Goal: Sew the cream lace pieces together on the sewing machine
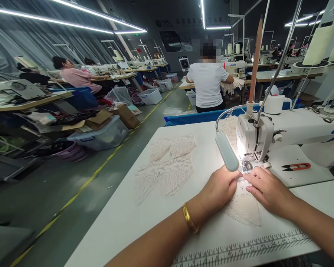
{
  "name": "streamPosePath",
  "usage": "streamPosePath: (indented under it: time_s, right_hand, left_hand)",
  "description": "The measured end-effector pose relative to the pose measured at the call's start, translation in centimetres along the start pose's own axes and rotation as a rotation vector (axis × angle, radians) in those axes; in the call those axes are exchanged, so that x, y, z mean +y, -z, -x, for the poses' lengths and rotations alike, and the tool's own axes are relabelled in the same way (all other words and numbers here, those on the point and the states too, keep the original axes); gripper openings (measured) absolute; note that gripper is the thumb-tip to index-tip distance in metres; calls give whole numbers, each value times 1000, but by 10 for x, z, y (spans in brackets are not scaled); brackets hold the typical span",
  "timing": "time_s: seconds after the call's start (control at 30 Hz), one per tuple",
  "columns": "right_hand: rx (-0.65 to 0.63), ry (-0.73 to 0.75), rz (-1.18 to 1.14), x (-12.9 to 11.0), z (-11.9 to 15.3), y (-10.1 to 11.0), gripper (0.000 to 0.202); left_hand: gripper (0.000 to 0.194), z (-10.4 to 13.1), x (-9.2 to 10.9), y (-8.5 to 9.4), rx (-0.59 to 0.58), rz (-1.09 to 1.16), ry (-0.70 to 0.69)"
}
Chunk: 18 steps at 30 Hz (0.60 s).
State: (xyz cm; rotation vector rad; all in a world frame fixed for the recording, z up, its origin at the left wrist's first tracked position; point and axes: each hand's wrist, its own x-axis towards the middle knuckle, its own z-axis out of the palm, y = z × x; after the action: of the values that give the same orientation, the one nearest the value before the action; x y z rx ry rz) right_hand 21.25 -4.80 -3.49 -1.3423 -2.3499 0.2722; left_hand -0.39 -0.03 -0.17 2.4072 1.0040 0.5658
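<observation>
A cream lace piece (243, 209) lies on the white table, its upper end at the presser foot (247, 167) of a white sewing machine (253, 137). My left hand (219, 187), with a gold bangle on the wrist, pinches the lace edge just left of the foot. From the right, my right hand (271, 191) grips the same edge, its fingertips almost meeting the left thumb. A grey-green lamp head (227, 152) hangs over the left fingertips and partly hides them. More lace (229, 126) sits behind the needle area.
Fringed lace pieces (169, 163) are spread on the table to the left. Red-handled thread snips (296, 167) rest on the machine bed. A printed ruler (239, 248) runs along the front edge. Ahead sits a person in a white shirt (208, 85); bins (102, 131) stand along the aisle.
</observation>
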Motion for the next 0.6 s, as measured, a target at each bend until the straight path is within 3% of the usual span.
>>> streamPosePath:
  time_s: [0.23, 0.43, 0.6]
  right_hand:
    - [34, 59, -85, 4, 6, 12, 27]
    - [54, 216, -159, 10, 15, 23, 40]
    - [21, 219, -113, 7, 16, 21, 42]
  left_hand:
    - [28, 2, -2, -10, 23, -309, -107]
    - [38, 0, -12, -16, 72, -440, -451]
    - [32, 2, -11, -17, 65, -408, -435]
